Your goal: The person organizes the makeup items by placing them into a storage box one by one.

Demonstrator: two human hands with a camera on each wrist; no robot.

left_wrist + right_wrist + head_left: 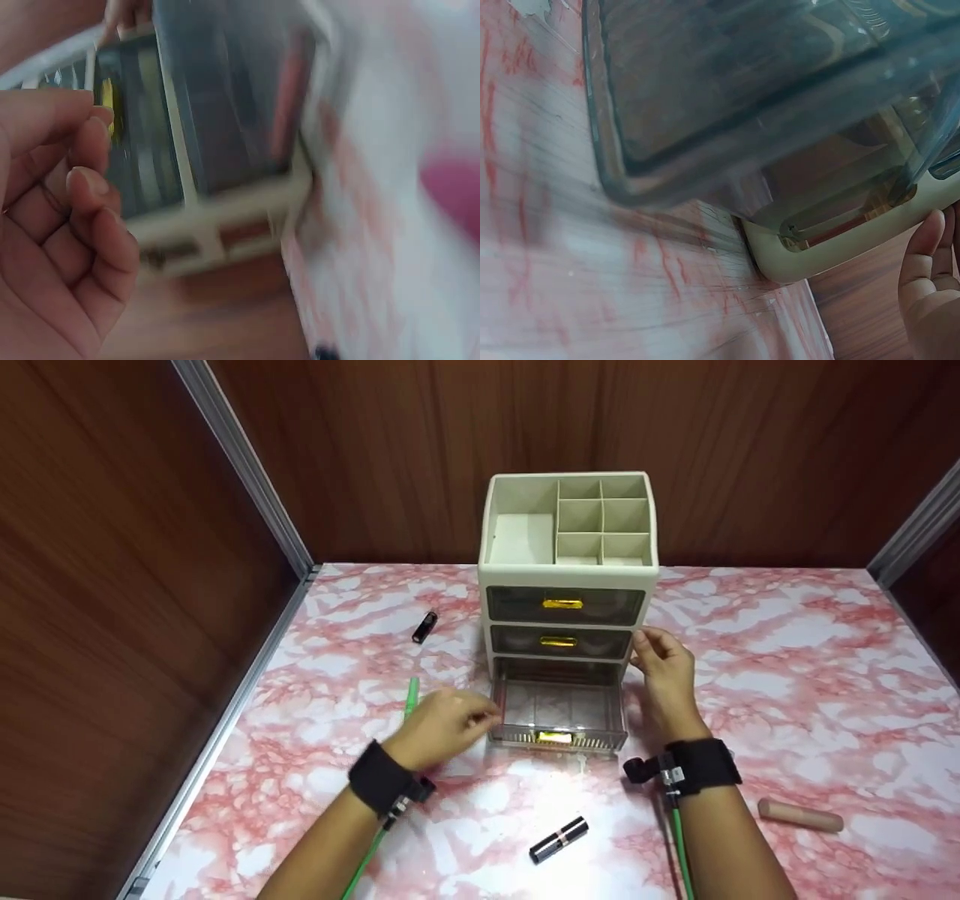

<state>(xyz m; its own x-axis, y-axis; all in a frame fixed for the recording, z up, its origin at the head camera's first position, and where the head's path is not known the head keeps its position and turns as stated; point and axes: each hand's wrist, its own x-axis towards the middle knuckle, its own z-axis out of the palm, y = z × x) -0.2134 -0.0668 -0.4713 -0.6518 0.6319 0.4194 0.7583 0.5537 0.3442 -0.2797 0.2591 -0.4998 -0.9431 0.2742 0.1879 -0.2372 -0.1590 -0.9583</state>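
A cream drawer organizer (568, 577) stands upright, its clear bottom drawer (559, 709) pulled out. Inside that drawer, along its left wall, lies a slim reddish stick (291, 94). My left hand (444, 725) hovers at the drawer's front left corner, fingers loosely curled; the left wrist view shows nothing between them. On the opposite side my right hand (667, 679) holds the organizer by its right front edge, thumb at the corner. In the right wrist view the thumb and fingertips (928, 232) meet the cream frame; the other fingers are partly out of view.
A green tube (412, 694) lies partly behind my left hand. Farther back is a small black tube (425, 627). A black lipstick-like tube with a pink band (559, 840) lies in front, and a tan tube (800, 815) at right. Wooden panels (360, 457) enclose the marbled table.
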